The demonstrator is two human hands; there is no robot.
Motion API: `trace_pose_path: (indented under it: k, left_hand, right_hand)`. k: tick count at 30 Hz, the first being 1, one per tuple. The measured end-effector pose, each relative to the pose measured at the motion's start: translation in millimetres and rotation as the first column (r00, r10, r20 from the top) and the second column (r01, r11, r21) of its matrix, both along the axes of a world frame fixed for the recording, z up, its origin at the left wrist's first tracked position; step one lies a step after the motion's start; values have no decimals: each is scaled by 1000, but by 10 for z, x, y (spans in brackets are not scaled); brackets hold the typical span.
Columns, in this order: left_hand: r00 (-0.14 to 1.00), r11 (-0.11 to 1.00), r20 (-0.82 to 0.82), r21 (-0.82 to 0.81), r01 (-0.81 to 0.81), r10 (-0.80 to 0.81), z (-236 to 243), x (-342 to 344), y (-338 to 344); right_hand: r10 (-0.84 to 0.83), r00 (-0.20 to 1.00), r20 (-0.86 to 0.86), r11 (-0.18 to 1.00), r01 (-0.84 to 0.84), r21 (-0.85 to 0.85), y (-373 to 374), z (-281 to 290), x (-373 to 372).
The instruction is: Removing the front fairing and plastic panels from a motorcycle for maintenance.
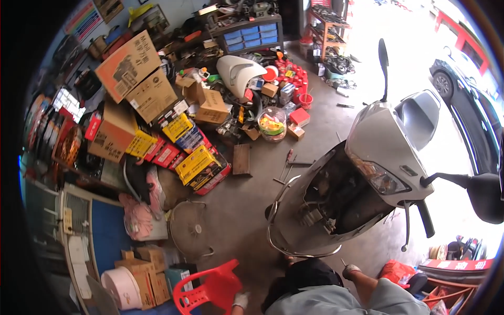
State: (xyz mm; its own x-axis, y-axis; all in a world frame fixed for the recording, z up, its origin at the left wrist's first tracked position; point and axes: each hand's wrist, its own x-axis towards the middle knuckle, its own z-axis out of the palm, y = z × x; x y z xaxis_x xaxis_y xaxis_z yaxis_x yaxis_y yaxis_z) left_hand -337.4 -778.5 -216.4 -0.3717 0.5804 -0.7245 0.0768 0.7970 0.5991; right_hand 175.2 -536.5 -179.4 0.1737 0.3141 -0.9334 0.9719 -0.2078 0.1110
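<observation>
A white scooter (362, 173) stands on the concrete floor (247, 210) with its body panels off, so the frame, wiring and engine parts show in the open middle. Its headlight faces right, and a black mirror (485, 197) sticks out beyond it.

Right below the scooter, at the lower edge, a person in a grey shirt (336, 302) crouches or bends low. The right hand (350, 270) is closed around a small tool handle, its thin tip pointing up toward the scooter's lower rail; what kind of tool it is cannot be told. The left hand (241, 300), in a white glove, rests on the back of a red plastic chair (212, 289) to the lower left of the scooter; whether its fingers are curled round the chair or lie loose cannot be told.

Left of the scooter, a round fan guard (190, 229) lies on the floor. Farther left and above, cardboard boxes (142, 84) and yellow packages (194, 163) are heaped together. A clear jar (272, 123) stands above the scooter's left end, beside a white body panel (239, 71). A few loose tools (289, 163) lie on the floor just beside the scooter's front.
</observation>
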Motion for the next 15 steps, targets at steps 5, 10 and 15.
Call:
trace_pose_path:
  k: [5,10,15]
  left_hand:
    - [982,979,103,-144,-145,160,302,-1072,756]
    - [680,701,-174,-237,673,-712,-135,-2443,1344]
    - [945,906,47,-272,323,-323,210,-3068,3034]
  right_hand:
    - [-35,999,-41,999,36,39,-317,-349,-363]
    - [-282,959,-4,947,279,157,-288,-54,-1291]
    - [-336,942,7,916,325,233,-761,-585,-2009]
